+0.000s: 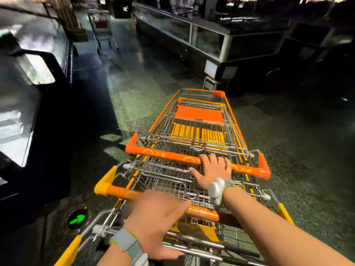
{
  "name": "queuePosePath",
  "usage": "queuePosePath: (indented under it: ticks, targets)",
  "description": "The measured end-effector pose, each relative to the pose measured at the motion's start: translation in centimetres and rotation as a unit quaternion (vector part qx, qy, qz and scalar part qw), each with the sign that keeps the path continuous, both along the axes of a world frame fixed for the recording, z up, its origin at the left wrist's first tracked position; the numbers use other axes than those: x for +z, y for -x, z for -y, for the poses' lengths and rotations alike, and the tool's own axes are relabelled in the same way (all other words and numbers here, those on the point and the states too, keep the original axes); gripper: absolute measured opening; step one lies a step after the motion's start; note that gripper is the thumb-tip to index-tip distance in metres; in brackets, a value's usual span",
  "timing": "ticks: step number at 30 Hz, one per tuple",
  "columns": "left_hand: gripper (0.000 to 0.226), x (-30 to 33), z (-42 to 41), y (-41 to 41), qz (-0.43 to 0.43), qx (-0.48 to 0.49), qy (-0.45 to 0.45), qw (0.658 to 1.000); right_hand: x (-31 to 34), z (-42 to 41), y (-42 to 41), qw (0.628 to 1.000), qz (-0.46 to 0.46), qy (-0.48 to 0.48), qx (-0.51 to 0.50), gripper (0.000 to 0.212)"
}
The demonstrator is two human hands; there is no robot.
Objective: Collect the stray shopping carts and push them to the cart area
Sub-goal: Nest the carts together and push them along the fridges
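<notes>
A: 3 nested shopping carts (194,143) in a train, by my count of handles. Front one reaches toward the glass display counter (211,41); the other 2 sit behind it, nearer the person.

B: Hands?

A: Right hand (212,168) reaches over the rear basket and lies on the orange handle (197,160) of the middle cart, fingers folded over the bar, thumb splayed off it. Left hand (157,217) covers the orange-and-yellow handle (115,191) of the next cart back. It's blurred, so I cannot tell if the fingers wrap the bar or just press on it.

B: Any strays left?

A: 1 grey cart (103,29) stands alone up the aisle, well beyond the counter's near end, left of it.

B: Step in hand?

A: Pushing the train, I'd judge toward that stray. To do it well: keep both hands low on the bars and push evenly so the nose doesn't swing into the counter's corner guard (210,83), which sits just beside the front cart. Steer left off the counter, but the dark freezer case (38,77) narrows that side. Line the nose up with the stray's rear before contact so it nests cleanly. Floor (134,89) looks glossy, so slow down early.
</notes>
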State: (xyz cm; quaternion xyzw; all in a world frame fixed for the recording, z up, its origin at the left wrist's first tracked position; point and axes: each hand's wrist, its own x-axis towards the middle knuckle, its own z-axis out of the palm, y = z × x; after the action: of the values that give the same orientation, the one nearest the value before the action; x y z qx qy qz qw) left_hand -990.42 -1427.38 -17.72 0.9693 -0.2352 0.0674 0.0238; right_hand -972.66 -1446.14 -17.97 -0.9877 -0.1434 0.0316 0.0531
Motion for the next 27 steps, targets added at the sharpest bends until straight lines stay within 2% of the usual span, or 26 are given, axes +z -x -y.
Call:
queuePosePath:
  ticks: [2, 3, 4, 7, 9, 12, 14, 17, 18, 21, 24, 27]
  targets:
    - [0.112, -0.3, 0.3, -2.1, 0.018, -0.001, 0.006, 1.0, 0.0, 0.3, -2.3, 1.0, -0.004, 0.009, 0.004, 0.067]
    - [0.111, -0.3, 0.3, -3.6, -0.007, 0.008, 0.001, 1.0, 0.0, 0.3, -4.1, 1.0, -0.016, 0.011, 0.009, 0.067]
    - [0.109, -0.8, 0.4, -5.0, 0.016, 0.01, 0.006, 1.0, -0.1, 0.3, -5.6, 1.0, -0.017, 0.015, 0.011, 0.067]
    - [0.077, -1.0, 0.5, -9.7, 0.065, 0.014, 0.001, 0.998, 0.4, 0.3, -10.1, 1.0, -0.022, 0.012, 0.014, 0.066]
    - [0.067, -1.8, 1.0, -13.9, 0.103, 0.034, 0.0, 0.994, 0.3, 0.2, -14.5, 1.0, -0.015, 0.013, 0.025, 0.066]
    - [0.081, -2.6, 1.5, -17.4, 0.136, 0.046, 0.001, 0.99, 0.3, 0.1, -17.8, 0.999, -0.015, 0.021, 0.025, 0.067]
    - [0.09, -3.0, 1.7, -20.5, 0.126, 0.069, -0.007, 0.99, 0.0, 0.2, -20.9, 0.999, -0.012, 0.017, 0.028, 0.066]
    - [0.108, -2.4, 0.9, -24.7, 0.055, 0.022, -0.061, 0.996, 0.1, 0.0, -25.9, 0.999, -0.021, 0.024, 0.043, 0.068]
    - [0.103, -2.6, 0.7, -26.4, 0.068, 0.037, -0.069, 0.995, 0.1, 0.0, -27.9, 0.998, -0.021, 0.018, 0.051, 0.068]
    - [0.052, -3.0, 1.4, -31.9, 0.189, 0.056, -0.058, 0.979, 0.5, -0.3, -33.1, 0.996, -0.035, 0.02, 0.078, 0.07]
    - [0.036, -3.3, 1.8, -36.8, 0.237, 0.077, -0.037, 0.968, 0.7, -0.5, -38.0, 0.994, -0.032, 0.026, 0.097, 0.069]
    - [0.034, -2.0, 1.6, -41.0, 0.268, 0.077, -0.034, 0.96, 0.8, -1.0, -42.5, 0.992, -0.041, 0.03, 0.12, 0.07]
